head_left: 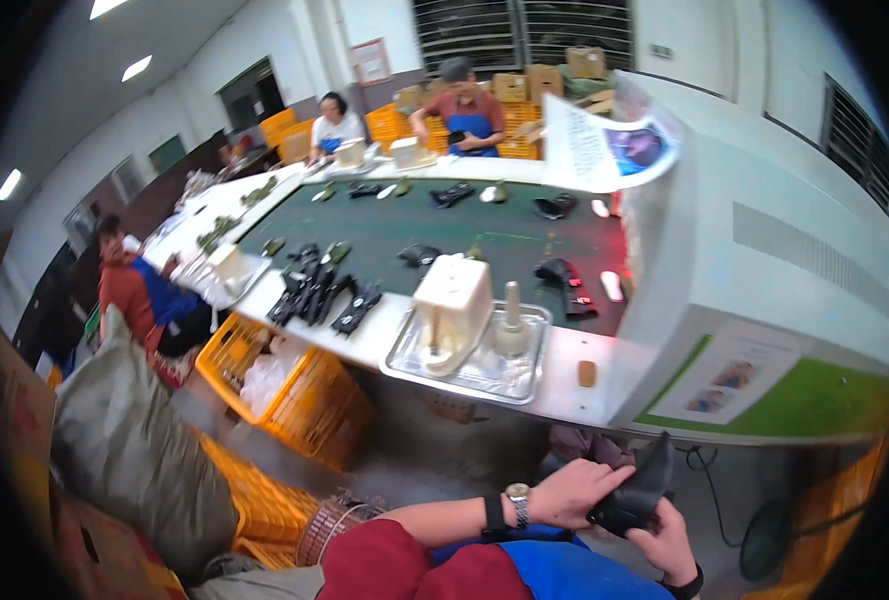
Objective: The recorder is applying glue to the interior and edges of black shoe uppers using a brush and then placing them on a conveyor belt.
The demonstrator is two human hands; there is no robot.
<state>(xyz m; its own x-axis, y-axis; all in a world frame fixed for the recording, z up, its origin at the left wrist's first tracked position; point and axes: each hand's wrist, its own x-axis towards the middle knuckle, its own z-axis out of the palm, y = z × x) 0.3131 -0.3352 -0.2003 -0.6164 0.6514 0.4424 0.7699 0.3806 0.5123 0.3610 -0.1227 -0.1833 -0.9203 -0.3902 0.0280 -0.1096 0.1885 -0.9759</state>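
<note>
A black, glossy shoe upper (648, 482) with a pointed end sticking up is held in front of my lap, at the lower right. My left hand (572, 494), with a metal watch on its wrist, lies against its left side, the fingers reaching over the surface. From below and the right, my right hand (666, 545) grips its lower edge, thumb towards me. Beyond my hands, on the white table edge, stands a metal tray (399, 352) with a white block-shaped glue container (454, 300) and a pale bottle with a narrow neck (511, 325). A small tan block (586, 374) sits beside the tray.
A green conveyor belt (364, 215) carries black uppers (564, 285) and white soles (611, 286) by a large grey machine (744, 230) glowing red inside. Yellow crates (334, 405) and a grey sack (134, 430) stand at left. Several people (474, 115) sit around the table.
</note>
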